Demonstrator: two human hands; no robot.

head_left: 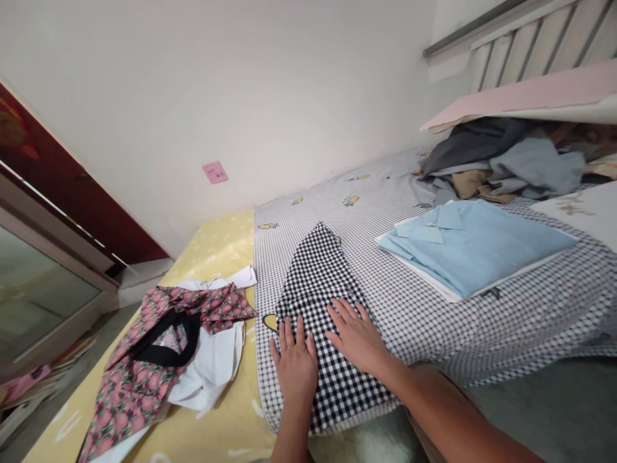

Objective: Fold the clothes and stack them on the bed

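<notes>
A black-and-white checked cloth piece (321, 276), which looks like a garment, lies on the bed in front of me and tapers to a point at its far end. My left hand (295, 360) rests flat on its left edge, fingers stretched forward. On the right side of the same cloth lies my right hand (357, 335), palm down with the fingers spread. Neither hand grips anything. To the left is a pink floral garment (139, 379) with a black neckband, beside white cloth (209, 366). A folded light blue shirt (482, 241) lies to the right.
A checked bed sheet (405, 315) with pineapple prints meets a yellow sheet (250, 411) on the left. Grey and brown clothes (511, 154) are heaped at the back right under a pink board (530, 93). The white wall (289, 96) bounds the bed's far side.
</notes>
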